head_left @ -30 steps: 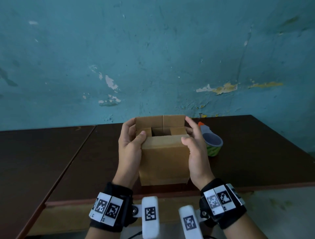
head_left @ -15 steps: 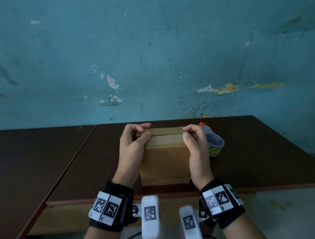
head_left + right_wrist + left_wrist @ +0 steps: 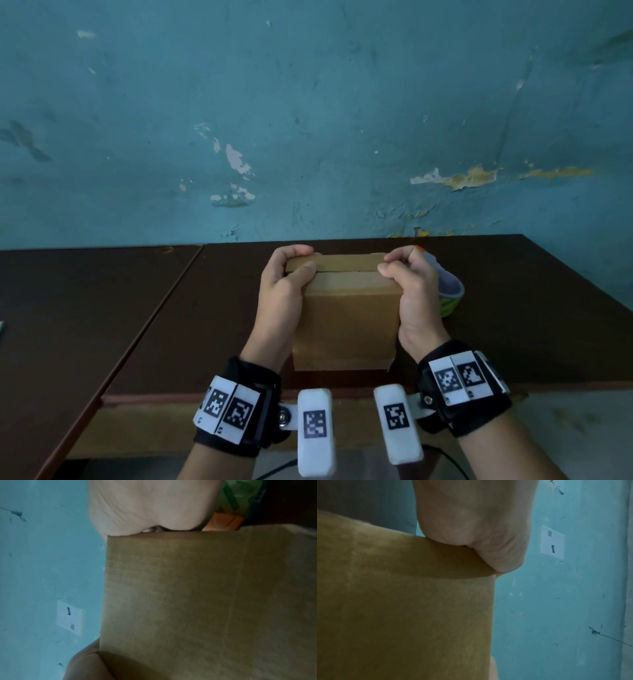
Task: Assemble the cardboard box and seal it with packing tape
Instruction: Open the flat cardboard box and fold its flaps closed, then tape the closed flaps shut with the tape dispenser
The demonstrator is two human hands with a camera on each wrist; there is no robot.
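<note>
Both hands, left (image 3: 281, 294) and right (image 3: 416, 298), clamp box (image 3: 346, 325) flaps at table (image 3: 137, 325) front edge | risk: letting go, flaps spring open before tape (image 3: 450, 294)

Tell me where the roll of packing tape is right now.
In the head view the roll of packing tape sits on the dark table, just right of the cardboard box, partly hidden behind the right hand.

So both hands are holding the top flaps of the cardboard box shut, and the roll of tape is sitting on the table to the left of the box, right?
Not quite. Both hands, left hand and right hand, do hold the flaps of the cardboard box shut, but the roll of tape sits on the table to the right of the box, partly behind the right hand. The head view shows it.
</note>
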